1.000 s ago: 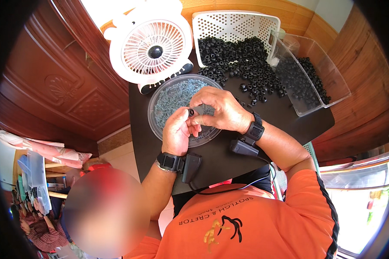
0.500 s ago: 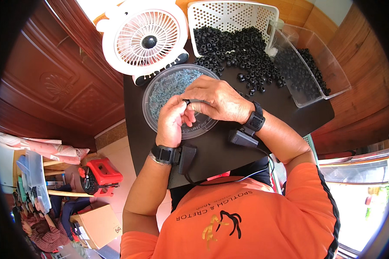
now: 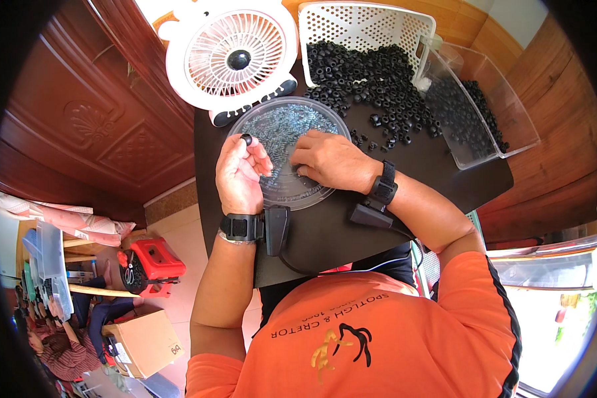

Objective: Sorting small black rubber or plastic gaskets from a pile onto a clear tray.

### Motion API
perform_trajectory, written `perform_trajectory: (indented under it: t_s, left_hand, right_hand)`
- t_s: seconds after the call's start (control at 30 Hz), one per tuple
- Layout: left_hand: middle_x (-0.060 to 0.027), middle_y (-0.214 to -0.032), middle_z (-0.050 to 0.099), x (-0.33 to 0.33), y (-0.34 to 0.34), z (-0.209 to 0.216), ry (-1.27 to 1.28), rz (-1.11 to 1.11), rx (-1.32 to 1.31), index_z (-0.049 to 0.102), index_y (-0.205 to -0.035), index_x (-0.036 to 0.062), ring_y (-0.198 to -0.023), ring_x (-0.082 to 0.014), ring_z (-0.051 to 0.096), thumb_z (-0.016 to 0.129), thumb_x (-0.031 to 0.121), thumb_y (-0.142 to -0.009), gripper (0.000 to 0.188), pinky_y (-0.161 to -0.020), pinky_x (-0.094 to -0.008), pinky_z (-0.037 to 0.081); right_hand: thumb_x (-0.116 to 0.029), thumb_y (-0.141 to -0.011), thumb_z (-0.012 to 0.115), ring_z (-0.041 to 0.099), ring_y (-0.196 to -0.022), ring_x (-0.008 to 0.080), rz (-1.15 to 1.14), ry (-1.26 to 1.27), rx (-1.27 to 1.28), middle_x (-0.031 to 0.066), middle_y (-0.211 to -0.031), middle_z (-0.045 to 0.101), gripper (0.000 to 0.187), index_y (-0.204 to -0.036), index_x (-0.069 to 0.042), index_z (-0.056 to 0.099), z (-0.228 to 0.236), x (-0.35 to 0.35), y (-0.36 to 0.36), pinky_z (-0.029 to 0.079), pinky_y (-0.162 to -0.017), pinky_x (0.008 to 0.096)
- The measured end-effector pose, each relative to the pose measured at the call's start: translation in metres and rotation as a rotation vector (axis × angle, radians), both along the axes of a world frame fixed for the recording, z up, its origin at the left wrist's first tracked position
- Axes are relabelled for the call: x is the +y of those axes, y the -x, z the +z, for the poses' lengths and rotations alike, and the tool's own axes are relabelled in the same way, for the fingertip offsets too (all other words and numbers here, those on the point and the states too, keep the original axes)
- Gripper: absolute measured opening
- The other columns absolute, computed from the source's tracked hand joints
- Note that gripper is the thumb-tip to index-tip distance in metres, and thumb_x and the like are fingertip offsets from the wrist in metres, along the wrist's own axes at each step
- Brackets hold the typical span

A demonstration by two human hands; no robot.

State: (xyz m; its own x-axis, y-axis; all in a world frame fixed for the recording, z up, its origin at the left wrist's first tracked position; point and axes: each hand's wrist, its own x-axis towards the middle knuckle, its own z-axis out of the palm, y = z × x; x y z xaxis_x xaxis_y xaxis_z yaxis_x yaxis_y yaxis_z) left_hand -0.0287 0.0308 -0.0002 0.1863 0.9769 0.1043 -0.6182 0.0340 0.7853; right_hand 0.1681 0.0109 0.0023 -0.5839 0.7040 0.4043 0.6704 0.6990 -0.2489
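L hand (image 3: 240, 174), at near-L rim of the round clear tub (image 3: 286, 189), pinches a black ring (image 3: 247, 138) btwn thumb & fingertip; other fingers half curled, palm partly up. R hand (image 3: 338, 161), back up, is over R side of same tub, fingers bent down toward the clear-blue bits (image 3: 292, 123) inside; can't tell if it grips any, fingertips hidden. Hands are apart, L one a bit nearer the tub's L edge.

Bits lie thick at far side of tub, thinner at near side. Tub sits on dark counter (image 3: 438, 192), approx. mid-L. White fan (image 3: 239, 60) w/ black hub stands just beyond tub, far L. Far centre: white perforated basket (image 3: 371, 23), on its side, black rings pile (image 3: 365, 73) spilling out toward R hand. Far R, next to basket: clear bin (image 3: 514, 126) w/ more black rings in it.

Both wrists wear black straps (image 3: 242, 227), each w/ a small dark box. Orange shirt (image 3: 378, 325) at near side. Floor, L: red case (image 3: 158, 260), cardboard box (image 3: 146, 345), another person (image 3: 66, 358) near them.
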Motion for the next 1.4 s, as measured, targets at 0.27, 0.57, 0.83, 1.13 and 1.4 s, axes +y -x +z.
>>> perform_trajectory:
  t_s: [0.27,0.57,0.83,1.13,1.4]
  left_hand:
    - [-0.0064,-0.074,0.056,0.001,0.000,0.001,0.055,-0.032,0.031,0.055,-0.090,0.0072,-0.061,-0.0179,0.055,0.049,0.022,-0.092,0.016,-0.052,-0.0279,0.042]
    - [-0.0059,-0.075,0.057,0.000,-0.006,-0.006,0.050,-0.113,0.060,0.054,-0.091,0.0065,-0.059,-0.0171,0.056,0.049,0.021,-0.091,0.015,-0.052,-0.0264,0.042]
    - [-0.0057,-0.075,0.059,-0.004,-0.011,-0.010,0.055,-0.134,0.114,0.055,-0.093,0.0052,-0.058,-0.0153,0.056,0.051,0.022,-0.091,0.017,-0.051,-0.0251,0.042]
    - [-0.0059,-0.078,0.059,-0.013,-0.023,-0.007,-0.019,-0.289,0.290,0.054,-0.100,0.0040,-0.059,-0.0133,0.056,0.051,0.024,-0.092,0.022,-0.052,-0.0225,0.041]
    - [-0.0059,-0.077,0.058,-0.014,-0.025,-0.008,-0.025,-0.314,0.241,0.053,-0.099,0.0049,-0.059,-0.0133,0.055,0.050,0.026,-0.093,0.022,-0.052,-0.0231,0.041]
  right_hand:
    - [-0.015,-0.076,0.062,0.058,-0.085,0.0283,-0.063,-0.016,-0.037,0.0096,-0.083,0.058,0.010,-0.079,-0.005,0.059,-0.005,0.006,0.007,0.048,-0.076,0.0393]
    - [-0.013,-0.077,0.062,0.057,-0.082,0.0310,-0.145,-0.065,-0.024,0.0128,-0.081,0.057,0.012,-0.079,-0.003,0.054,-0.016,0.015,0.010,0.047,-0.072,0.0414]
    - [-0.010,-0.077,0.060,0.056,-0.084,0.0337,-0.153,-0.082,-0.001,0.0162,-0.085,0.058,0.011,-0.082,-0.002,0.055,-0.007,0.012,0.005,0.046,-0.074,0.0402]
    - [-0.022,-0.091,0.060,0.051,-0.099,0.0110,0.145,0.845,1.043,0.0022,-0.106,0.057,0.032,-0.115,0.000,0.058,0.031,0.003,-0.008,0.039,-0.092,0.0278]
    - [-0.025,-0.090,0.062,0.055,-0.094,0.0111,0.200,0.967,1.119,0.0019,-0.100,0.060,0.038,-0.117,0.001,0.057,0.015,0.008,-0.007,0.041,-0.090,0.0277]
